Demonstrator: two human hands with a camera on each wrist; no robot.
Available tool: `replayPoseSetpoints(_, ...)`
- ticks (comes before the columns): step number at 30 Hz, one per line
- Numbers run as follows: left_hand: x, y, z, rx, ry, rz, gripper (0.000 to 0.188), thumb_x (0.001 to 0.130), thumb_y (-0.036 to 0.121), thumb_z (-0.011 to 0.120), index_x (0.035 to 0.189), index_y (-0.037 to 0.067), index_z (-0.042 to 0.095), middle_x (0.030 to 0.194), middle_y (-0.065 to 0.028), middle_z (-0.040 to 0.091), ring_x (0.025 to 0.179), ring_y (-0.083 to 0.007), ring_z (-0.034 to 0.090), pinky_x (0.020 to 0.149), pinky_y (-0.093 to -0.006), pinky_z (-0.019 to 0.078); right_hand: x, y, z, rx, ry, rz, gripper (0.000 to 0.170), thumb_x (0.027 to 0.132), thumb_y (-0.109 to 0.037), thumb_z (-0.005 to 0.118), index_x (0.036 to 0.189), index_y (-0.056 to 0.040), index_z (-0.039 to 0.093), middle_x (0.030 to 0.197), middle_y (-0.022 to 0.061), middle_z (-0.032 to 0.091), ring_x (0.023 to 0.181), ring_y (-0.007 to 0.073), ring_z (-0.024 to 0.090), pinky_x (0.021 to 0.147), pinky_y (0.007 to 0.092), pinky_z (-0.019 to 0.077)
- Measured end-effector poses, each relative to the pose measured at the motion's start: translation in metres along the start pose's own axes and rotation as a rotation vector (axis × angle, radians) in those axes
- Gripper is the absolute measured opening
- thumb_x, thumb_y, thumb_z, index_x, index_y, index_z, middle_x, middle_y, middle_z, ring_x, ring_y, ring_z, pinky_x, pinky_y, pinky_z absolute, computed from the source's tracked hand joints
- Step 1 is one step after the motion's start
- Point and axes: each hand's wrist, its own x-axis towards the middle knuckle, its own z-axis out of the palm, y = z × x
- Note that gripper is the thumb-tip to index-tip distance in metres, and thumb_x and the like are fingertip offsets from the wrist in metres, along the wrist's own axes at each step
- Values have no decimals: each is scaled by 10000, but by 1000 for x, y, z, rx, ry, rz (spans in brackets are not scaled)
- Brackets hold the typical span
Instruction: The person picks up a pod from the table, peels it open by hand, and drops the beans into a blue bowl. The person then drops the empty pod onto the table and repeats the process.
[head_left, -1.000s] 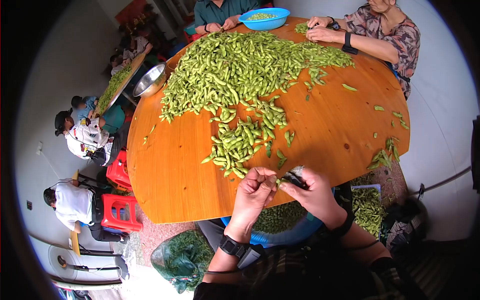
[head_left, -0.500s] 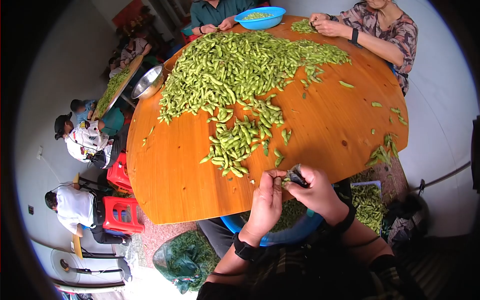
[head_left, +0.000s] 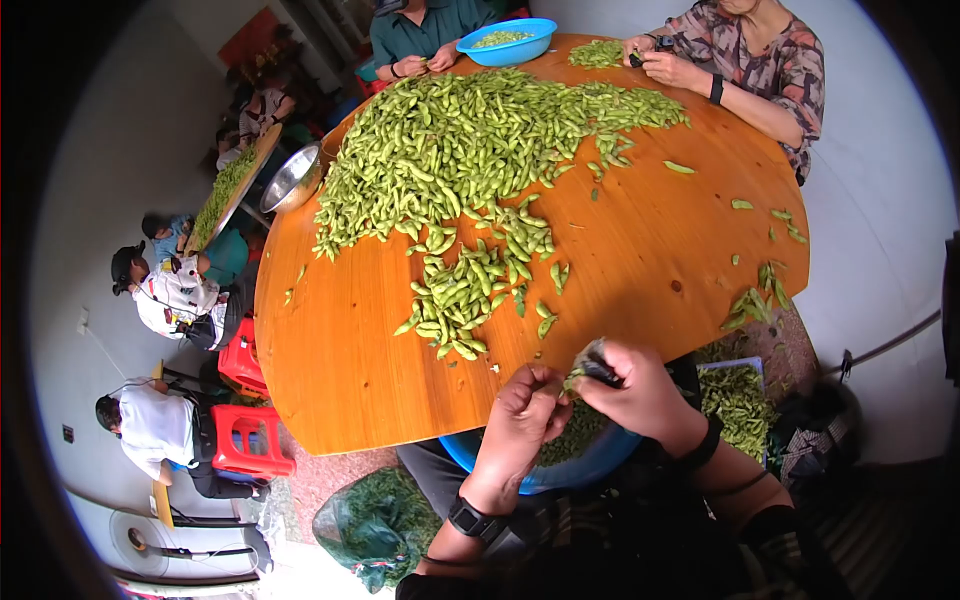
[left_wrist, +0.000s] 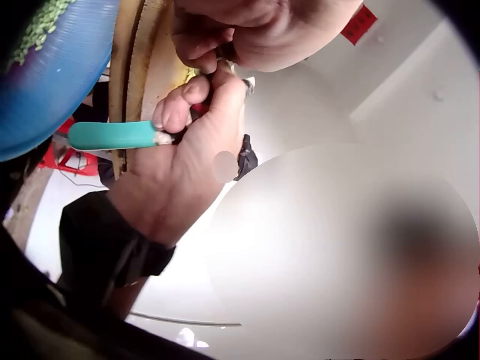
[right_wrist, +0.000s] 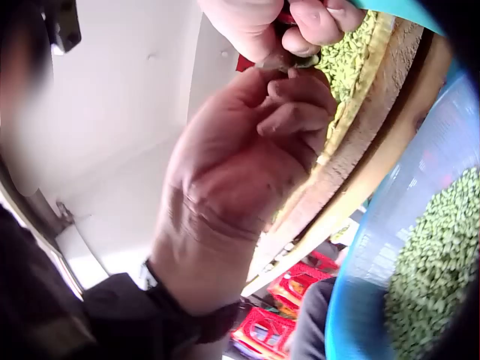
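Note:
Over the wooden table's near edge, my two hands meet fingertip to fingertip. My left hand (head_left: 520, 418) pinches a small green soybean pod (head_left: 570, 384) between thumb and fingers, and the fingers hide most of it. My right hand (head_left: 642, 396) is curled round a tool with a teal handle (left_wrist: 112, 136), its working end hidden at the fingertips. Something dark covers part of that thumb area in the head view. Below both hands sits a blue basin (head_left: 545, 481), holding shelled green beans (right_wrist: 439, 262). A small pile of pods (head_left: 460, 295) lies just beyond the left hand.
A large pod heap (head_left: 470, 140) covers the far half of the table (head_left: 640, 270). Behind it are a blue bowl (head_left: 508, 48) and two people's hands. A metal bowl (head_left: 292, 180) is at left, a crate of green pods (head_left: 735, 405) at right, a mesh bag (head_left: 375, 525) below.
Both hands have stayed together at the pod while shifting slightly toward my body. The left fingers have turned and curled. The head view has swung a little.

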Motion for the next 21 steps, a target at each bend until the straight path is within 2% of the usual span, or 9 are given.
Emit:
replayPoseSetpoints(1,-4,0,-2,5,0,1,95,999,128,497,1008,40,531,750,5,536,571,-52,450,488,-193,329,2,6,-1,85,59,10,151,840,-32,641,767,-32,508,676,-53,472,651,31,411,560,244,383)
replayPoseSetpoints(3,-19,-3,-12,265,16,-5,98,994,128,511,1004,34,538,763,0,529,584,-40,443,504,-181,331,6,2,-21,-40,257,35,154,854,-101,646,786,-1,550,615,84,485,578,85,453,536,295,409)
replayPoseSetpoints(5,-31,-7,-23,467,0,37,64,953,81,550,972,22,563,758,-35,572,567,-126,527,511,-256,406,12,7,-48,-291,343,12,170,889,-134,634,848,21,578,665,155,552,560,194,539,554,323,436)
replayPoseSetpoints(7,-40,0,-21,1074,-157,571,68,890,41,596,953,15,597,808,-93,619,626,-295,618,589,-373,494,16,28,-69,-387,424,-79,207,929,-158,586,904,47,580,770,234,592,700,378,598,606,399,448)
replayPoseSetpoints(8,-46,9,-14,1098,-131,471,108,845,13,608,953,19,617,912,-149,621,723,-413,622,668,-451,518,16,32,-75,-391,440,-67,191,931,-140,567,924,50,580,776,237,588,708,383,595,614,403,444)
replayPoseSetpoints(12,-5,20,-9,1325,172,537,175,843,-5,582,1009,24,627,984,-181,569,710,-414,613,626,-451,522,13,43,-87,-462,431,-136,164,925,-71,511,995,64,574,776,248,565,732,413,570,640,409,439)
replayPoseSetpoints(16,65,27,-9,1380,216,723,259,814,-32,570,1052,42,641,994,-159,578,801,-373,626,669,-437,533,6,43,-87,-477,414,-179,182,930,-49,487,1051,55,575,729,189,582,624,319,588,579,364,449)
replayPoseSetpoints(18,78,25,-12,1513,185,775,268,784,-38,574,1032,38,643,1049,-147,588,912,-340,623,728,-423,540,1,22,-80,-22,286,161,220,965,-60,472,1149,-1,577,693,54,580,498,86,522,482,242,433)
replayPoseSetpoints(21,80,25,-12,1516,169,825,200,799,-22,580,988,16,634,1066,-161,583,910,-343,619,722,-427,537,0,19,-69,21,175,147,238,968,-57,469,1184,-21,563,696,23,584,470,63,521,440,220,425)
